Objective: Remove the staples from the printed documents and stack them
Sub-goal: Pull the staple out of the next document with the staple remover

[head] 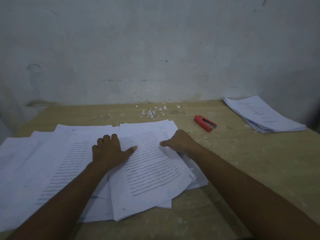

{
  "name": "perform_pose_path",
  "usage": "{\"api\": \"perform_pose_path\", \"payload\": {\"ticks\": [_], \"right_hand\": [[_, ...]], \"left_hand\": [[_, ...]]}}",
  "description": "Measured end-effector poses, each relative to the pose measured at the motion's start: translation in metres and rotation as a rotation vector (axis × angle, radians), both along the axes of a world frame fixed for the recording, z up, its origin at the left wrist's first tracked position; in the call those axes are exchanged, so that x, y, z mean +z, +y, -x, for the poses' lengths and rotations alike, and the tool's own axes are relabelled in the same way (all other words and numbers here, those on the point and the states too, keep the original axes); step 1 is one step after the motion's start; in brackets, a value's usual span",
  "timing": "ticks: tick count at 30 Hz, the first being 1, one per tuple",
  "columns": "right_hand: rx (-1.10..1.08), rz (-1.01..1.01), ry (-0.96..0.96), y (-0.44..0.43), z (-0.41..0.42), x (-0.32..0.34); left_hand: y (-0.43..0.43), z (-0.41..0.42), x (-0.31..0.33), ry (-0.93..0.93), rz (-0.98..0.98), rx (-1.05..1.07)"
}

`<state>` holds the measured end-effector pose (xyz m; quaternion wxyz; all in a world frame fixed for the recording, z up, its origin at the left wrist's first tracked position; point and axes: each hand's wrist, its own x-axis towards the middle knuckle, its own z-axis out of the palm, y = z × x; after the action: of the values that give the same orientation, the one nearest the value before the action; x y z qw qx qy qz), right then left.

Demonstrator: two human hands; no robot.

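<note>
Printed documents beneath left hand, grip spread; right hand curled, hold hidden.

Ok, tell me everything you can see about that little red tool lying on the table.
The red tool is small and elongated, seemingly a red plastic shell with a dark metal part showing along one side. It lies flat, slanted, on the wooden table, between the spread papers and the neat stack at the far right. Nothing touches it. Stapler or staple remover: hard to tell.
</note>
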<state>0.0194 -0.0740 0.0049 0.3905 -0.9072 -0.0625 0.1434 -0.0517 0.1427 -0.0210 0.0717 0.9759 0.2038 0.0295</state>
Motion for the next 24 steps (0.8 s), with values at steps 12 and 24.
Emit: {"api": "perform_pose_path", "payload": {"ticks": [12, 24], "right_hand": [[0.07, -0.043, -0.184, -0.005, 0.003, -0.009], [-0.161, -0.707, -0.007, -0.047, -0.023, -0.009]], "left_hand": [[0.002, 0.0, 0.002, -0.017, 0.03, 0.024], [-0.007, -0.013, 0.032, -0.385, 1.077, -0.013]]}}
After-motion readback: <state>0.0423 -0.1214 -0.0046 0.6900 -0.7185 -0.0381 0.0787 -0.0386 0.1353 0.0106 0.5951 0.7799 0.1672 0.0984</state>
